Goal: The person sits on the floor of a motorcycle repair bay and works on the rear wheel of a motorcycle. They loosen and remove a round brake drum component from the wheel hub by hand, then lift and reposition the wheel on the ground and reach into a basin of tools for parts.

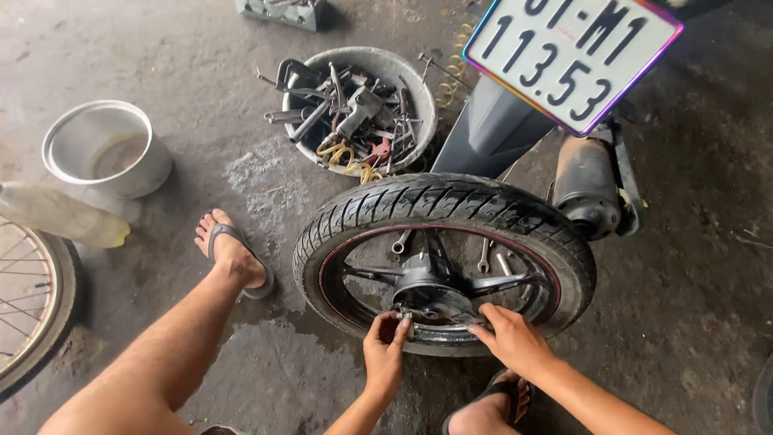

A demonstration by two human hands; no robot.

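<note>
Now you sit low over a wheel [444, 262] that lies flat on the floor [684, 322], just behind the bike [499, 129]. Both your hands are at the hub [431, 294] in the middle. Your left hand [385, 350] pinches a small part at the hub's near edge, fingers closed on it; I cannot tell what the part is. Your right hand [511, 338] rests on the hub and a spoke, fingers loose, holding nothing. It looks like you are working a small hub part by hand. Next, I think, you need a steady wheel and a firm pinch. Two wrenches [483, 256] lie inside the wheel. A bowl of tools [358, 109] sits farther off, near a pot [105, 149].
</note>
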